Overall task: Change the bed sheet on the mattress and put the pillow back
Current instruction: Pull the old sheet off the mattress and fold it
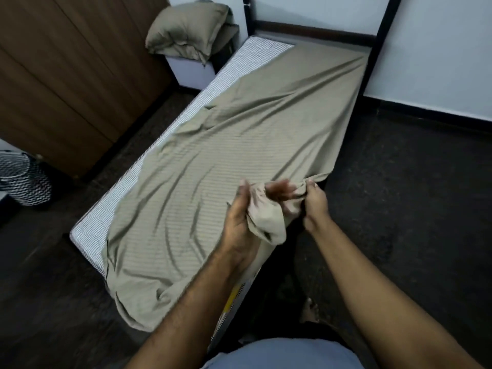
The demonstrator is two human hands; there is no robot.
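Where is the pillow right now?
In the head view, the pillow sits at upper left on a white stand, off the mattress, beside the wooden wardrobe.

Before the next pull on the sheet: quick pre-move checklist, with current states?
1. Left hand grips bunched sheet: ok.
2. Right hand pinches sheet edge: ok.
3. Sheet covers mattress fully: not ok, striped strip bare along far side and head end.
4. Sheet smooth: not ok, wrinkled.
5. Pillow off the bed, on the stand beside it: ok.
6. Corners tucked: cannot tell.
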